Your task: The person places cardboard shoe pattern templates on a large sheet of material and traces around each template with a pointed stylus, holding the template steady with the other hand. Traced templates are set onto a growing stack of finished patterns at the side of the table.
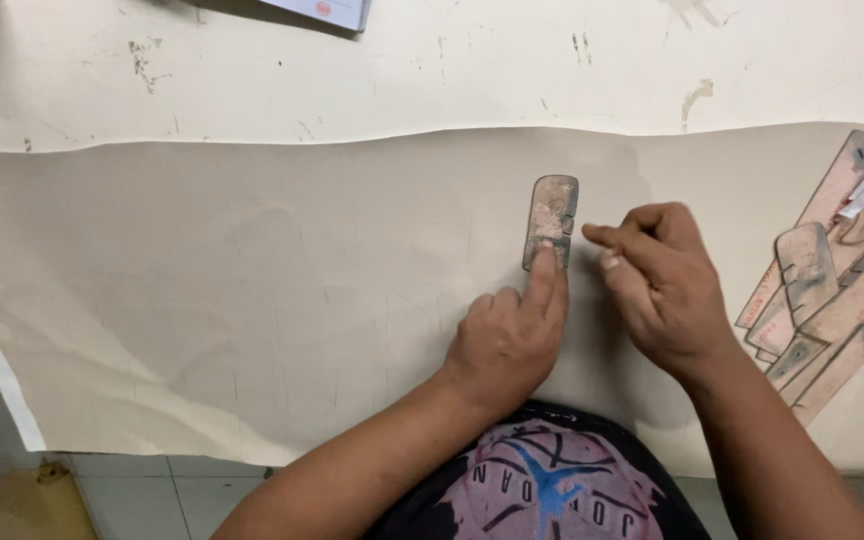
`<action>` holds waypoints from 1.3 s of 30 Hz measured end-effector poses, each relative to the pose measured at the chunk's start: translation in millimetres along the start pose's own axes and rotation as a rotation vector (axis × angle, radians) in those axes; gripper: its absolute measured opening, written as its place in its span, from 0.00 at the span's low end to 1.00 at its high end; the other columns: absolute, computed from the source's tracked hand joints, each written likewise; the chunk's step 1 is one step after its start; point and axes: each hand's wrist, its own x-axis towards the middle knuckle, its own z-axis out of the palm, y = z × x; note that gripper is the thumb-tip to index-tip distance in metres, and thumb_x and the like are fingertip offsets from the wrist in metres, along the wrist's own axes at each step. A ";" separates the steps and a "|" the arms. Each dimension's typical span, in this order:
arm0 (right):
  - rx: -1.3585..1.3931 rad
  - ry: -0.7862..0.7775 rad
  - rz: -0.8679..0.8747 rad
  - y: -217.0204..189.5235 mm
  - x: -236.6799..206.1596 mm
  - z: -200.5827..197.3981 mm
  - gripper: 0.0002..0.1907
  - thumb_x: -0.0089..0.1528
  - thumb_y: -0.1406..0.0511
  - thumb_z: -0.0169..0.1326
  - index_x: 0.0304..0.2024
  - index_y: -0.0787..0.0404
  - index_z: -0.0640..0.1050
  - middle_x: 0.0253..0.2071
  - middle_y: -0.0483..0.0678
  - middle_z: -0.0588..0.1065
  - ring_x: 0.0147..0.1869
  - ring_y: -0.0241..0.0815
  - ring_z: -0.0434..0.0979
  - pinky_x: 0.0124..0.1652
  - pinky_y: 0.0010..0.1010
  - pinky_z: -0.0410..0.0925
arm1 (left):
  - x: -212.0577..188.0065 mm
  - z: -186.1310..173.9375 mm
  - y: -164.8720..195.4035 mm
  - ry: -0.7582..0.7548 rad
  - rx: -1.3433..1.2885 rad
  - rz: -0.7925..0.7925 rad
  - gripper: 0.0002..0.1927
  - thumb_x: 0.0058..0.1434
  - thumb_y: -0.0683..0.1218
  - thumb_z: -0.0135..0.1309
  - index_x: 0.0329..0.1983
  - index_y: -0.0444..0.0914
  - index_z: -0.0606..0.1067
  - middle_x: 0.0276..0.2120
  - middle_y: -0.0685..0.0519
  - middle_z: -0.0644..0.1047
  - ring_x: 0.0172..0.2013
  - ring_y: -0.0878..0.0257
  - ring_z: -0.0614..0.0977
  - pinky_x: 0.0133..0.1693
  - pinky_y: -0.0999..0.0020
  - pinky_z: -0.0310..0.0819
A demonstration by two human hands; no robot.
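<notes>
While the left hand (505, 340) pins the lower end of a worn cardboard pattern piece (551, 220) to the cream sheet (252, 300) with its index fingertip, other fingers curled, the right hand (657, 285) hovers just beside it at three o'clock, fingers pinched together; whether they grip anything I cannot tell. More cardboard templates (822, 300) lie stacked farther toward three o'clock.

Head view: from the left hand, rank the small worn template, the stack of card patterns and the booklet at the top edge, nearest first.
From the left hand:
1. Small worn template, under its forefinger, just ahead.
2. Stack of card patterns, far right on the sheet.
3. Booklet, top edge, beyond the sheet.
</notes>
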 end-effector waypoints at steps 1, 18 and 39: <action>-0.035 0.014 0.027 -3.6 1.4 -2.4 0.13 0.69 0.65 0.55 0.56 0.57 0.81 0.42 0.48 0.72 0.45 0.45 0.73 0.43 0.33 0.70 | -1.3 0.2 5.2 -0.033 0.029 0.008 0.23 0.59 0.40 0.53 0.57 0.27 0.77 0.58 0.36 0.77 0.21 0.64 0.73 0.23 0.67 0.72; -0.236 -0.362 -0.070 -28.9 39.8 8.2 0.09 0.65 0.61 0.55 0.42 0.58 0.79 0.39 0.48 0.79 0.43 0.52 0.78 0.44 0.42 0.71 | -11.9 5.9 13.5 -0.273 -0.141 -0.025 0.21 0.68 0.38 0.48 0.62 0.22 0.72 0.57 0.34 0.74 0.44 0.50 0.80 0.45 0.57 0.74; -0.352 -0.013 -0.173 -9.1 20.5 -12.0 0.03 0.71 0.66 0.61 0.43 0.60 0.80 0.41 0.47 0.80 0.44 0.46 0.80 0.43 0.35 0.72 | -0.7 -14.4 5.7 -0.017 0.201 -0.011 0.18 0.68 0.45 0.45 0.56 0.34 0.78 0.62 0.43 0.75 0.63 0.55 0.76 0.68 0.56 0.48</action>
